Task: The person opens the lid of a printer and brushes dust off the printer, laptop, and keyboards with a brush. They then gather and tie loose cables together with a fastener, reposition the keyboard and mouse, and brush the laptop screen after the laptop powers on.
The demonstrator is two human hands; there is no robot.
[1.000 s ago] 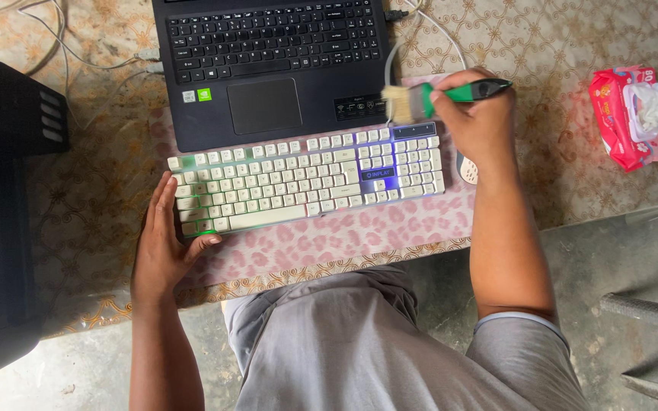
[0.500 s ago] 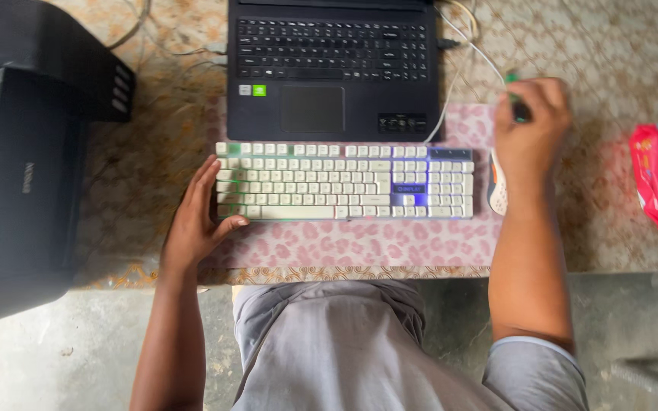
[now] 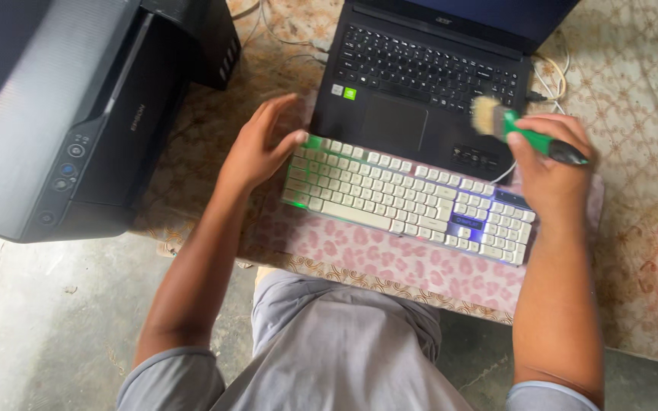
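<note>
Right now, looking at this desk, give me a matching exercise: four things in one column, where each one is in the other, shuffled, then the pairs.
Things:
1. paintbrush
2. white keyboard
3. printer
4. laptop

Places:
A. far left of the table
B. on the pink spotted mat
C. in the right hand
D. behind the keyboard

Pairs: 1-C, 2-B, 3-A, 4-D

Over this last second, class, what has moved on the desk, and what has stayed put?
The left hand has slid from the white keyboard's left side up to its far left corner. The right hand keeps its grip on the green-handled brush, bristles over the laptop as at first. Keyboard, laptop and pink mat have not shifted; only the view swung.
</note>
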